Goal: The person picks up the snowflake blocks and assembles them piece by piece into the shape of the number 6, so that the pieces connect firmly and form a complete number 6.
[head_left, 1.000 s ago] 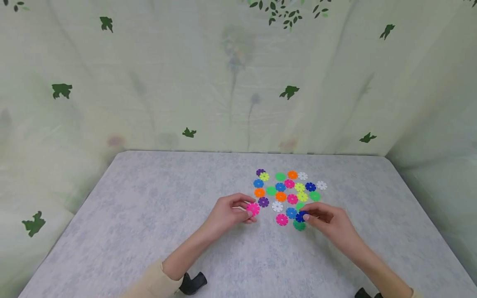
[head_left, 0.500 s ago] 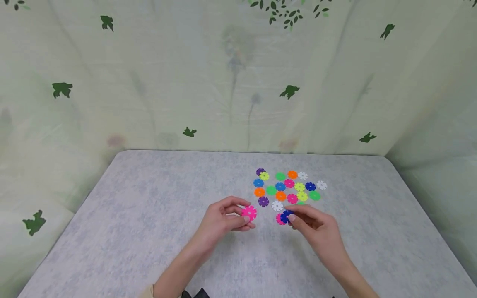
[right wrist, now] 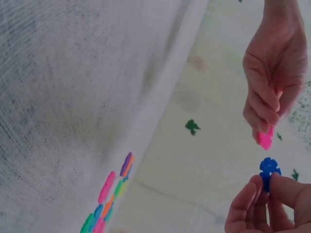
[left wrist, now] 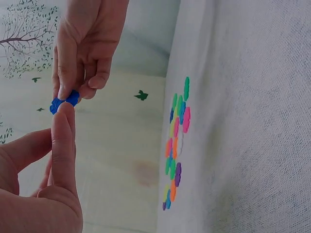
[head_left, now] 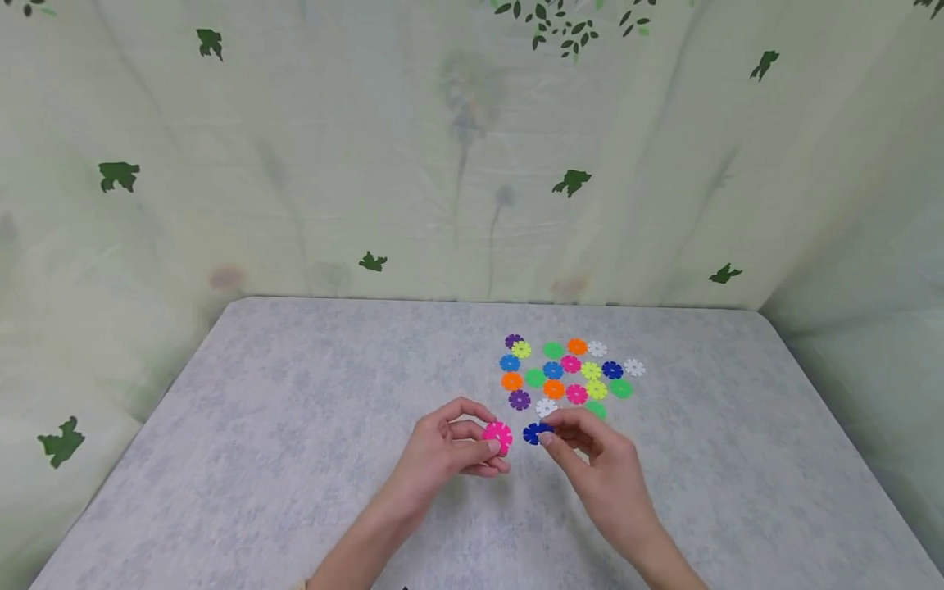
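Note:
In the head view my left hand pinches a pink notched plastic disc between thumb and fingers. Just to its right, my right hand holds a dark blue notched disc by its edge, thumb in front. A small gap separates the two discs there. Both are raised above the table, as the wrist views show. From the right wrist, the blue disc stands up from my fingertips, with the pink disc close beyond it. My left fingers hide the pink disc in the left wrist view.
Several notched discs in many colours, such as a purple disc and an orange disc, lie spread on the grey table beyond the hands. A pale curtain with green bird shapes hangs behind the table's far edge.
My right hand has carried the blue disc leftward, from over the scattered discs to beside the pink one. The left hand, still pinching the pink disc, has come slightly nearer the body.

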